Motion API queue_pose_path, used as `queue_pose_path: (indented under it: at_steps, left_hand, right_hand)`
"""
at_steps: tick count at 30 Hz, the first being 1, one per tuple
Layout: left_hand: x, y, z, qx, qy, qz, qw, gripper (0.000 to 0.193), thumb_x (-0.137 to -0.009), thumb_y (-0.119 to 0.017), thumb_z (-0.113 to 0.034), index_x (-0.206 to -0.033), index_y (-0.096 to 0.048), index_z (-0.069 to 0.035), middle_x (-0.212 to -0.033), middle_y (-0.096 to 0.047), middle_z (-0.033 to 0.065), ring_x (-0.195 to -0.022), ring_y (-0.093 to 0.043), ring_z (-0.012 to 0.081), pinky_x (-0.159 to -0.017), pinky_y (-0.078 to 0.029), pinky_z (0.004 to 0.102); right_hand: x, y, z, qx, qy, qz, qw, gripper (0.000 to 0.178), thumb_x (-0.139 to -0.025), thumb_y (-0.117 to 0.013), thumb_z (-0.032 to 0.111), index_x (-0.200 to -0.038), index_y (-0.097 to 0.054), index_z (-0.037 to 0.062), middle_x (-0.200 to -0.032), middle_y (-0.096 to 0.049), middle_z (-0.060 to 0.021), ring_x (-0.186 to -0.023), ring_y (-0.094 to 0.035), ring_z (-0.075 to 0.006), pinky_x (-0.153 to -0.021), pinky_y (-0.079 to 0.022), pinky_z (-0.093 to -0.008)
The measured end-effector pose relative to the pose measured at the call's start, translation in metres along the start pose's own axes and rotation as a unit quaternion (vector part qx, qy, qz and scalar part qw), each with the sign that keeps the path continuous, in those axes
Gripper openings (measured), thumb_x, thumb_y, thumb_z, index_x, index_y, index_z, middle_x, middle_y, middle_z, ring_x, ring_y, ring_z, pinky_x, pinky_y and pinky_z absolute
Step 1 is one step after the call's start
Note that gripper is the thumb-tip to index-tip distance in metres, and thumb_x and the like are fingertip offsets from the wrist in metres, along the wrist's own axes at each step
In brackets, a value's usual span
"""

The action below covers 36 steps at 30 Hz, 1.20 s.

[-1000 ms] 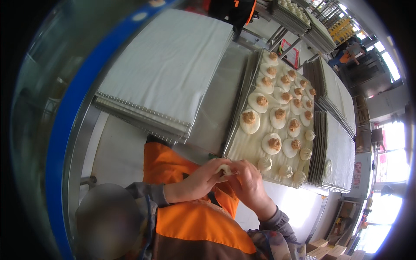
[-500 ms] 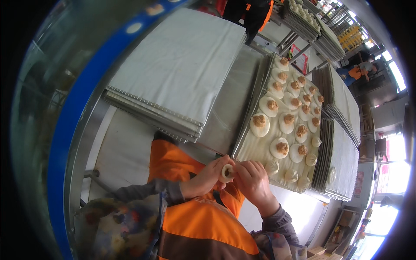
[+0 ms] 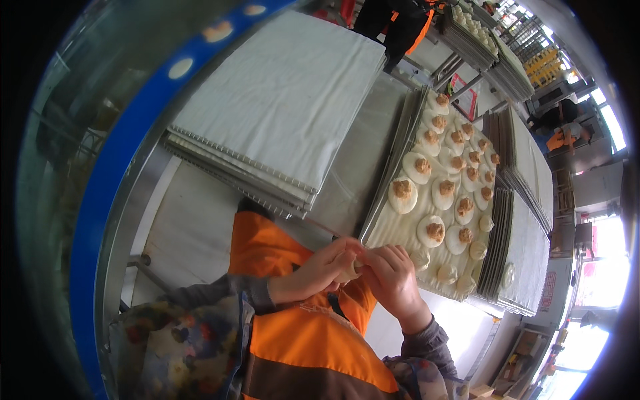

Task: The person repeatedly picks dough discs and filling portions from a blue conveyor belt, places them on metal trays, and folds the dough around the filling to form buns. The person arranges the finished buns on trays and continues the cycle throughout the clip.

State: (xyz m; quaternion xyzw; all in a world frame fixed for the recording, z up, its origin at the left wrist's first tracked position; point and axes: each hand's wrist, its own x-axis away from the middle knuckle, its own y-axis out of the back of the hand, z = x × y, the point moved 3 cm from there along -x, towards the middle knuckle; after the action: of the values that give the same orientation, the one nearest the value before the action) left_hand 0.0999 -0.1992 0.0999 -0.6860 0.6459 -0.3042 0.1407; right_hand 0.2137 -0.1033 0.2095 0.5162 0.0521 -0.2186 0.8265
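Observation:
Between my two hands is a small filled dough bun, its pale side partly covered by fingers. My left hand is cupped around the bun from the left and below. From the right, my right hand has its thumb and fingers pinched on the bun's edge. Just beyond the right hand lies a cloth-lined tray. It carries several flat dough rounds topped with brownish filling, such as the dough round near its front. Closed buns, among them a pleated bun, sit along the tray's near edge.
To the left, a stack of cloth-covered trays rests on a metal table. More stacked trays stand at right. A blue conveyor belt curves along the left, carrying dough rounds. People in orange and dark clothes stand farther off.
The opening in the bun's top, visible before, is now covered by my fingers. My hands have drawn closer around it. The belt's dough rounds have shifted nearer, and the view has tilted slightly.

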Motion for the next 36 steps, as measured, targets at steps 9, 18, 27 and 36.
queue_pose_path:
  at_steps: [9, 18, 27, 36]
  left_hand:
    - [0.001, -0.001, -0.014, 0.005, -0.024, 0.034, 0.999, 0.06, -0.104, -0.039, -0.065, -0.124, -0.05, -0.009, -0.083, -0.055, 0.0015, -0.061, -0.048, 0.0068, -0.052, -0.038, 0.0214]
    - [-0.001, 0.012, -0.003, 0.017, 0.104, 0.001, 0.994, 0.069, -0.098, -0.035, -0.075, -0.109, -0.055, -0.01, -0.07, -0.049, 0.0002, -0.049, -0.039, 0.0072, -0.043, -0.028, 0.0232]
    - [0.003, 0.009, -0.008, 0.147, 0.258, -0.003, 0.955, 0.07, -0.097, -0.034, -0.077, -0.107, -0.057, -0.011, -0.069, -0.048, 0.0014, -0.05, -0.042, 0.0097, -0.045, -0.031, 0.0242]
    - [0.011, -0.006, -0.011, 0.026, -0.003, -0.136, 0.99, 0.059, -0.106, -0.029, -0.065, -0.113, -0.052, -0.011, -0.081, -0.057, 0.0021, -0.062, -0.052, 0.011, -0.056, -0.044, 0.0241]
  right_hand:
    - [0.005, -0.004, -0.002, -0.112, -0.079, -0.004, 0.991, 0.022, -0.078, -0.076, -0.001, -0.097, -0.066, 0.0034, -0.085, -0.066, -0.0086, -0.077, -0.066, -0.0276, -0.068, -0.052, -0.0386]
    - [0.001, -0.011, 0.0, -0.082, -0.018, 0.023, 0.996, 0.034, -0.072, -0.082, 0.006, -0.101, -0.065, 0.0056, -0.084, -0.062, -0.0071, -0.079, -0.064, -0.0288, -0.071, -0.052, -0.041]
    - [0.002, -0.011, 0.003, -0.058, 0.028, 0.036, 0.997, 0.034, -0.072, -0.08, 0.009, -0.103, -0.068, 0.0066, -0.092, -0.063, -0.0059, -0.082, -0.064, -0.027, -0.071, -0.053, -0.0386]
    - [0.008, -0.025, 0.005, -0.165, -0.173, -0.055, 0.969, 0.032, -0.075, -0.078, -0.005, -0.104, -0.065, 0.0028, -0.092, -0.062, -0.0094, -0.079, -0.064, -0.0269, -0.069, -0.054, -0.0354]
